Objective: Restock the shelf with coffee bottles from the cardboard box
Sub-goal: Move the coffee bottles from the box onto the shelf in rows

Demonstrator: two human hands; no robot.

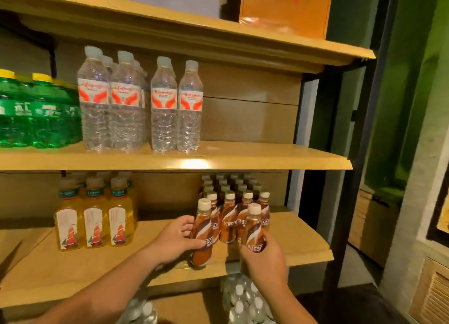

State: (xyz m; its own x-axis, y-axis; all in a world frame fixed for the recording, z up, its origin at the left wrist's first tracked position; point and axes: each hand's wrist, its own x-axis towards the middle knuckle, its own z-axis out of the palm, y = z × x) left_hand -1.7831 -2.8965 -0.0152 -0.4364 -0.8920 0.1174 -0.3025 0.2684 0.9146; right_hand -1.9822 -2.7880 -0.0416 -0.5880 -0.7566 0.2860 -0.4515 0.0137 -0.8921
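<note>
1. One coffee bottle is gripped by the left hand, another bottle by the right hand; fingers are wrapped around both.
2. Several rows are already stocked on the shelf.
3. The cardboard box is not shown, so the remainder cannot be judged.

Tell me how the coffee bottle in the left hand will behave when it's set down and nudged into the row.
The coffee bottle is tall and narrow, so a high nudge would probably tip it. Its glossy wrap looks slippery. It may knock the packed coffee row.
</note>
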